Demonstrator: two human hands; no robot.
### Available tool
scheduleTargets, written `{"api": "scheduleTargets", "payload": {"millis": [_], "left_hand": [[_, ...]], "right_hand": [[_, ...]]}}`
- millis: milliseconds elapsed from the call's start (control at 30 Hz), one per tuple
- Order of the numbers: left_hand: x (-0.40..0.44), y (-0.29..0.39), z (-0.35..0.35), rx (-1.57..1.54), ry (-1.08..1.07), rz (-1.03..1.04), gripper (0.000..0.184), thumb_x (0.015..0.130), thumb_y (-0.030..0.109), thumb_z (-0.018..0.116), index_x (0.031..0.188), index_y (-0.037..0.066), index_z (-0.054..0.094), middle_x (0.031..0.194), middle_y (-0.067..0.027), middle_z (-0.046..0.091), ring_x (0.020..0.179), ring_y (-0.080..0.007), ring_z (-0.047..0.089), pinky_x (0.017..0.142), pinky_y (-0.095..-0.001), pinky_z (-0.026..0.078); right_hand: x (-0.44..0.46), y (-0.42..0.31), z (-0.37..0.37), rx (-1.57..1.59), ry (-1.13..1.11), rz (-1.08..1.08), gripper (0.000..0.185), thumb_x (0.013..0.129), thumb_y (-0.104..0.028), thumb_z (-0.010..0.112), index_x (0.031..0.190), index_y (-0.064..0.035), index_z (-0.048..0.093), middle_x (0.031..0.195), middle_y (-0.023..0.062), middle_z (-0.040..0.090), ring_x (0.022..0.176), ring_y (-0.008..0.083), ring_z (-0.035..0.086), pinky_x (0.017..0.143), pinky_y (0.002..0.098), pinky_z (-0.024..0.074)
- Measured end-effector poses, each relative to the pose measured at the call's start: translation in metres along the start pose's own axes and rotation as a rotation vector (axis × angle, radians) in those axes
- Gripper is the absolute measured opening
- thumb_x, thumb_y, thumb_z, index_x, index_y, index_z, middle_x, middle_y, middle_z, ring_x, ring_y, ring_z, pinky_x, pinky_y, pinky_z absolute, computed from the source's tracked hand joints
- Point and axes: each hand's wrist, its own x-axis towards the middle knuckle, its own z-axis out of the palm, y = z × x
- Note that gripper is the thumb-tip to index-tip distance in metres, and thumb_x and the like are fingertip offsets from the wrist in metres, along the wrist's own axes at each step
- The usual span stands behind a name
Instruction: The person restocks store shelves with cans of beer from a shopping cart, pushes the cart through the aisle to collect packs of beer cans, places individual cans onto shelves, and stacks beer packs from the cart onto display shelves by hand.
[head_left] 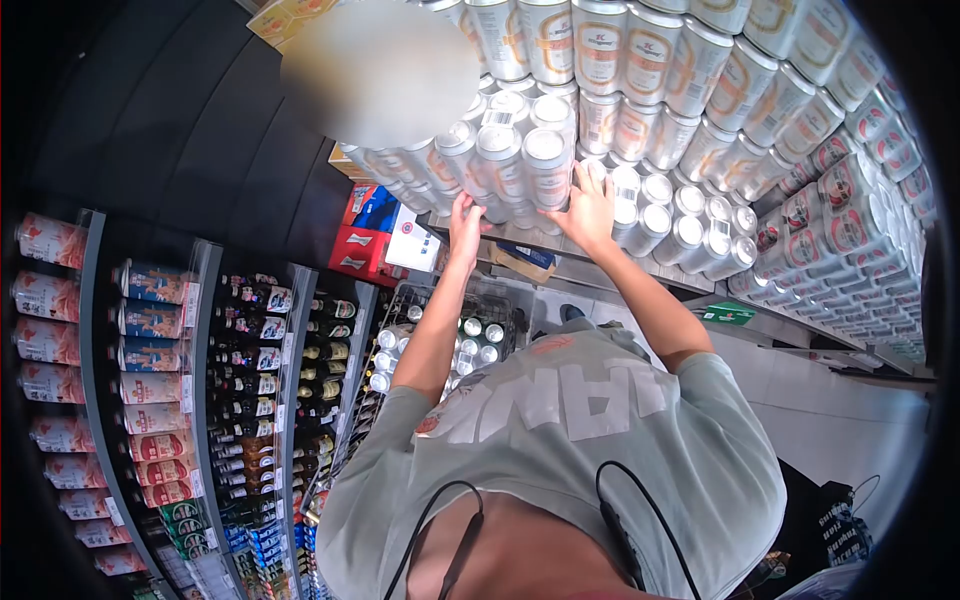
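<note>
A shrink-wrapped pack of silver beer cans (500, 165) stands on the shelf in front of me, at the middle top of the head view. My left hand (466, 228) grips its lower left front, fingers bent against the cans. On the pack's right side, my right hand (588, 207) presses with fingers up along the wrap and thumb across the front. Both hands hold the pack between them. Further wrapped cans (645, 215) stand just right of my right hand, a little apart from the held pack. The pack's underside is hidden.
Tall stacks of wrapped cans (640, 60) rise behind, with red-labelled cans (850, 225) at right. Below my left arm, a wire basket (515, 318) contains more cans. Red and blue boxes (365, 250) lie left of it. Shelves of cans and bottles (160, 345) line the left.
</note>
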Motion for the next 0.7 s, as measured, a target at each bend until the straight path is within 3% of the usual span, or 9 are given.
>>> {"api": "scheduleTargets", "payload": {"millis": [100, 133, 233, 267, 367, 400, 533, 700], "left_hand": [[0.014, 0.016, -0.008, 0.230, -0.065, -0.046, 0.060, 0.088, 0.019, 0.058, 0.143, 0.008, 0.036, 0.129, -0.0101, 0.050, 0.096, -0.0186, 0.057, 0.075, -0.0310, 0.052], [0.019, 0.019, -0.007, 0.194, -0.091, -0.106, 0.059, 0.085, 0.019, 0.059, 0.140, 0.011, 0.039, 0.121, -0.0080, 0.051, 0.099, -0.0192, 0.056, 0.077, -0.0333, 0.051], [0.019, 0.023, 0.006, 0.157, -0.074, -0.191, 0.058, 0.081, 0.018, 0.061, 0.135, 0.012, 0.042, 0.119, -0.0065, 0.050, 0.097, -0.0182, 0.056, 0.081, -0.0353, 0.049], [0.017, 0.026, 0.010, 0.152, -0.011, -0.195, 0.054, 0.073, 0.006, 0.058, 0.127, 0.006, 0.051, 0.123, -0.0103, 0.051, 0.099, -0.0199, 0.054, 0.083, -0.0335, 0.047], [0.019, 0.031, 0.010, 0.128, -0.060, -0.163, 0.059, 0.068, -0.001, 0.055, 0.126, 0.006, 0.051, 0.115, -0.0078, 0.056, 0.099, -0.0196, 0.054, 0.084, -0.0325, 0.045], [0.029, 0.015, 0.007, 0.101, -0.064, -0.115, 0.063, 0.063, -0.008, 0.050, 0.125, 0.006, 0.052, 0.110, -0.0064, 0.059, 0.099, -0.0190, 0.054, 0.077, -0.0291, 0.045], [0.023, 0.012, 0.017, -0.042, 0.003, -0.069, 0.069, 0.061, -0.015, 0.040, 0.125, 0.007, 0.049, 0.107, -0.0048, 0.056, 0.082, -0.0125, 0.049, 0.053, -0.0221, 0.034], [0.020, 0.009, 0.011, -0.088, 0.009, -0.099, 0.063, 0.064, -0.013, 0.040, 0.123, 0.006, 0.050, 0.100, -0.0042, 0.055, 0.071, -0.0109, 0.046, 0.049, -0.0227, 0.033]], "right_hand": [[0.000, 0.000, 0.005, -0.036, 0.025, -0.007, 0.076, 0.066, -0.056, 0.076, 0.113, 0.0016, 0.065, 0.144, 0.0155, 0.044, 0.138, 0.0311, 0.034, 0.113, 0.0533, 0.0205], [0.000, -0.001, 0.007, -0.051, 0.066, -0.014, 0.073, 0.065, -0.056, 0.077, 0.111, 0.0005, 0.067, 0.143, 0.0162, 0.045, 0.137, 0.0318, 0.035, 0.112, 0.0535, 0.0221], [-0.003, -0.005, 0.006, -0.091, 0.097, -0.006, 0.074, 0.061, -0.055, 0.080, 0.110, 0.0003, 0.067, 0.141, 0.0170, 0.046, 0.135, 0.0322, 0.037, 0.110, 0.0530, 0.0248], [-0.002, -0.004, 0.006, -0.093, 0.093, -0.001, 0.074, 0.060, -0.054, 0.080, 0.110, -0.0003, 0.067, 0.141, 0.0168, 0.046, 0.135, 0.0322, 0.037, 0.110, 0.0527, 0.0251], [-0.003, -0.001, 0.010, -0.056, 0.118, -0.002, 0.069, 0.058, -0.052, 0.082, 0.105, -0.0029, 0.070, 0.141, 0.0163, 0.047, 0.135, 0.0320, 0.037, 0.110, 0.0517, 0.0263], [-0.003, 0.000, 0.008, -0.044, 0.110, -0.007, 0.068, 0.058, -0.052, 0.082, 0.104, -0.0034, 0.071, 0.141, 0.0164, 0.047, 0.135, 0.0321, 0.037, 0.110, 0.0517, 0.0263], [-0.002, 0.002, 0.009, -0.053, 0.088, -0.029, 0.065, 0.059, -0.053, 0.081, 0.101, -0.0038, 0.073, 0.141, 0.0144, 0.047, 0.136, 0.0323, 0.036, 0.110, 0.0518, 0.0260], [-0.005, 0.003, 0.006, -0.038, 0.017, -0.025, 0.066, 0.060, -0.055, 0.080, 0.100, -0.0033, 0.073, 0.142, 0.0118, 0.047, 0.138, 0.0309, 0.034, 0.112, 0.0524, 0.0233]]}}
